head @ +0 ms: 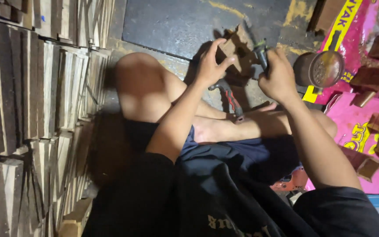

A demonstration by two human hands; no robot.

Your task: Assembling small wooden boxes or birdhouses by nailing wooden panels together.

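Wooden block (235, 50) half-shadowed between left hand (210, 66) and right hand (278, 77), tool (262, 55) mostly hidden.

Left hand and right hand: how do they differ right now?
The left hand has fingers spread on a small wooden block; the right hand is fisted around a dark tool handle. The left sits slightly higher in view than the right. Both are bare and work at the same block.
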